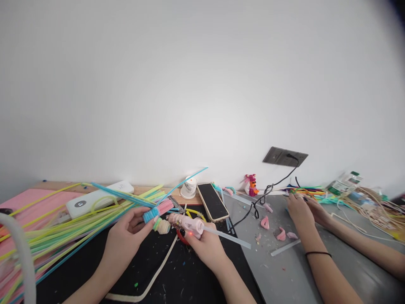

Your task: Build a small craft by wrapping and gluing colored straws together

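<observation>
My left hand (134, 223) pinches a small pipe-cleaner craft piece (151, 214) with a blue band, a pink bundle and a pale yellow, green-edged coil; long blue stems trail from it. In my right hand (210, 247) is a pink hot glue gun (193, 226), its nozzle pointing left, close beside the craft piece. A red light glows on the gun, and a translucent glue stick (228, 237) sticks out of its back. Behind the gun lie scissors (176, 204), partly hidden, and a yellow loop of pipe cleaner.
Many pastel pipe cleaners (79, 223) spread at left near a white power bank (99, 197). A paper cup (189, 188) and a phone (213, 202) stand behind. To the right are a black cord (253, 207), pink scraps (281, 233) and a co-worker's hands (300, 211).
</observation>
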### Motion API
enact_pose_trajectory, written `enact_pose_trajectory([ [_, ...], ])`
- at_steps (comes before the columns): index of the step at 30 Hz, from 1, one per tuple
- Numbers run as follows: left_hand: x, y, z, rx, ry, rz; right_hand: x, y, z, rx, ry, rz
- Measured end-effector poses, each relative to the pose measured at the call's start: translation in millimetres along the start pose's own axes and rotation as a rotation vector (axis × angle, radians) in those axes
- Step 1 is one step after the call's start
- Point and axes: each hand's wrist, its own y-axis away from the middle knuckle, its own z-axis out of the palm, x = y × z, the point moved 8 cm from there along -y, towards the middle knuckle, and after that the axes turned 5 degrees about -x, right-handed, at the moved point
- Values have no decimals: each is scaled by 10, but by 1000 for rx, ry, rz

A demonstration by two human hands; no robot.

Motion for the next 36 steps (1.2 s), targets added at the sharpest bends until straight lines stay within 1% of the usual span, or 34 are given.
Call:
enact_pose_trajectory([
  [3, -17, -16, -19, 16, 25, 0, -19, -7, -83, 58, 103, 20],
  [5, -35, -23, -13, 8, 29, -12, -22, -4, -166, 115, 107, 57],
  [8, -47, -24, -3, -3, 23, -14, -2, 17, -334, 229, 129, 127],
  [10, -44, -22, -6, 1, 20, -6, 19, 33, -455, 291, 201, 175],
  [12, -42, -20, -2, -1, 23, -5, 58, 42, -568, 326, 287, 237],
  [18, -30, -9, 26, -11, 75, -48, 280, 105, -898, 385, 435, 472],
  [24, -32, 0, 53, -32, 96, -59, 486, 190, -1155, 455, 537, 520],
  [28, -57, -3, 50, -26, 95, -52, 611, 286, -1322, 484, 617, 684],
  [32, -79, -8, 48, -17, 94, -46, 663, 399, -1456, 488, 660, 834],
  [36, -92, -9, 51, -21, 86, -46, 712, 474, -1504, 442, 704, 895],
])
